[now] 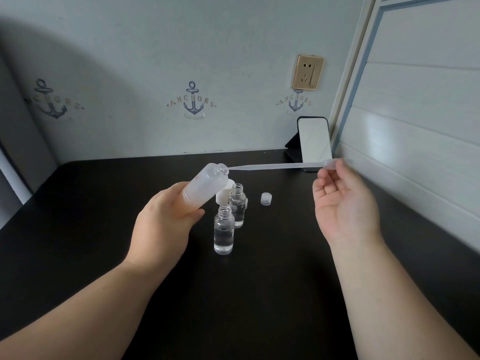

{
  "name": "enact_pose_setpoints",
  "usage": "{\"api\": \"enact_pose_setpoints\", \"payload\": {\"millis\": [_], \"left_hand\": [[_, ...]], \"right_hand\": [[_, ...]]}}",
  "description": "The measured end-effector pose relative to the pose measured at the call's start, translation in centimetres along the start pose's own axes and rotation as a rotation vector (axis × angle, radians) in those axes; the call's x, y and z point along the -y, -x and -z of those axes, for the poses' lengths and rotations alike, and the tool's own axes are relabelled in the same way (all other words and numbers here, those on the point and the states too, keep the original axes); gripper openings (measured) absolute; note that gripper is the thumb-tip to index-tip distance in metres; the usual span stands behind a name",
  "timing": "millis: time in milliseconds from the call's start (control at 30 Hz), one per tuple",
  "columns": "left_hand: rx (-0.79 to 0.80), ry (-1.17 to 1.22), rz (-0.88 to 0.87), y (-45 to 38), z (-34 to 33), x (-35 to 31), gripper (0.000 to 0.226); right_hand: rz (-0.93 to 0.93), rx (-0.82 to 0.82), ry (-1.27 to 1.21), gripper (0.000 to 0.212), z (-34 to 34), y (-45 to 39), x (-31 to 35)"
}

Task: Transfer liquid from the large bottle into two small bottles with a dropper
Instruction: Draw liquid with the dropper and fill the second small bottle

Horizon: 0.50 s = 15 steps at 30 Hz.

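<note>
Fingers of my left hand (166,224) grip the tilted large bottle (201,187) above the desk (78,229); my right hand (342,201) pinches the dropper (275,166), tip at its mouth, two small bottles (224,229) below.

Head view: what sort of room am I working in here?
Probably a home room, perhaps a bedroom desk corner: anchor-print wallpaper, a gold wall socket, a dark tabletop and a black phone propped on a stand.

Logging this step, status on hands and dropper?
Left hand grips tilted large bottle. Right hand pinches dropper, tip at bottle mouth. Nothing in the way.
</note>
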<state>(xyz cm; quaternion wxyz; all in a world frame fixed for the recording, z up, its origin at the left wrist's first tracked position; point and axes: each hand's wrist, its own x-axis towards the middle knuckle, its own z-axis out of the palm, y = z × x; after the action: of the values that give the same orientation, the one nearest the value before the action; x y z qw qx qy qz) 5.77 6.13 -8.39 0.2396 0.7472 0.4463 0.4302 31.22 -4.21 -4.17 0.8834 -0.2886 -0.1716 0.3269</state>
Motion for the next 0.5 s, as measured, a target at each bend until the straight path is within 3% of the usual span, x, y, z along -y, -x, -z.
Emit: {"api": "enact_pose_setpoints", "payload": {"millis": [300, 500], "left_hand": [[-0.023, -0.035, -0.028, 0.01, 0.00, 0.13, 0.041], [0.004, -0.093, -0.040, -0.04, -0.15, 0.21, 0.047]], "right_hand": [[0.019, 0.001, 0.023, 0.017, 0.08, 0.01, 0.10], [0.018, 0.111, 0.135, 0.022, -0.01, 0.35, -0.27]]}}
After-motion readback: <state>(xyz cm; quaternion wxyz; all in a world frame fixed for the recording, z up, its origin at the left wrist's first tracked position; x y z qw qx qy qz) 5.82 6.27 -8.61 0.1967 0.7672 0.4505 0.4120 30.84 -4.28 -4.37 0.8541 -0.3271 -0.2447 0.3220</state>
